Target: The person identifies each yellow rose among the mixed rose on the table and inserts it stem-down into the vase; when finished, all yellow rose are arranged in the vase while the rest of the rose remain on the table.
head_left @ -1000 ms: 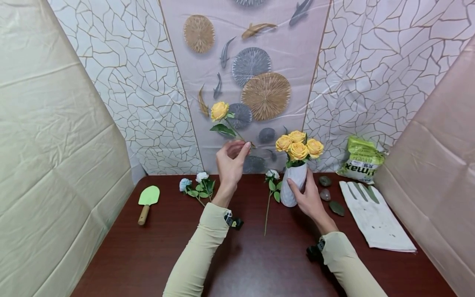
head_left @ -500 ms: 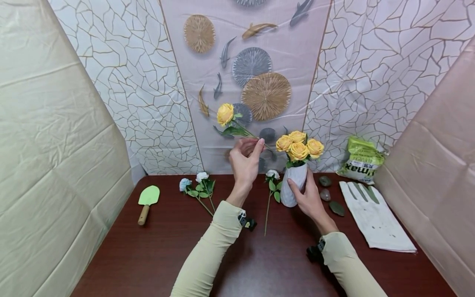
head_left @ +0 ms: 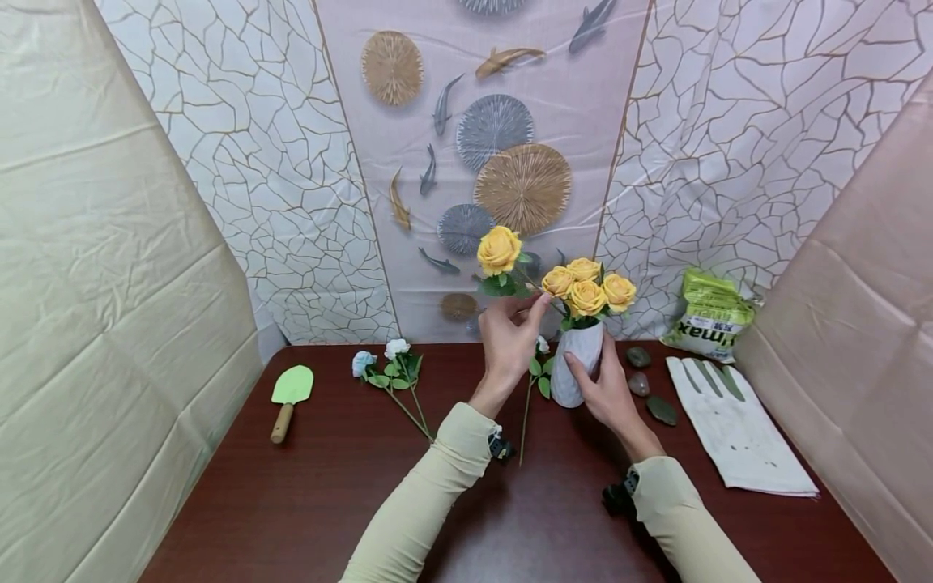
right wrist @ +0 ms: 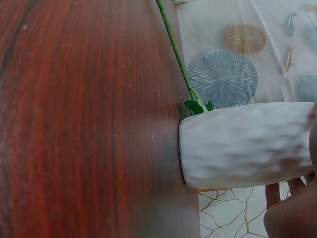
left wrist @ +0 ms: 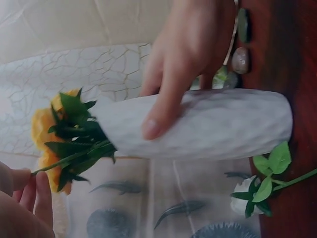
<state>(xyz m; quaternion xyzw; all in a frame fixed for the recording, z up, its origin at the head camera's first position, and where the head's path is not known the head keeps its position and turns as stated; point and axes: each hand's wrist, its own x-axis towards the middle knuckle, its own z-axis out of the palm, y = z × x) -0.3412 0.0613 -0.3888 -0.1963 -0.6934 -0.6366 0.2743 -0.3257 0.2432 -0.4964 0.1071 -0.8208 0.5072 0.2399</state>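
My left hand (head_left: 510, 338) pinches the stem of a yellow rose (head_left: 499, 250) between thumb and fingers, its bloom up and to the left. The stem's lower end points into the leaves at the vase mouth, as the left wrist view shows. My right hand (head_left: 611, 391) grips a white textured vase (head_left: 572, 374) round its side, thumb in front. Several yellow roses (head_left: 586, 296) stand in the vase, their blooms clustered above its rim. The vase (right wrist: 242, 146) stands on the table in the right wrist view, slightly tilted in the head view.
A white rose (left wrist: 246, 197) lies left of the vase. Farther left are a blue flower (head_left: 364, 363) and another white one (head_left: 397, 348). A green trowel (head_left: 288, 397) lies at the left. Stones (head_left: 661, 409), gloves (head_left: 739, 429) and a green bag (head_left: 710, 314) are on the right.
My left hand has moved right with the yellow rose, bringing its stem from apart to the vase mouth. The right hand and vase have stayed in place.
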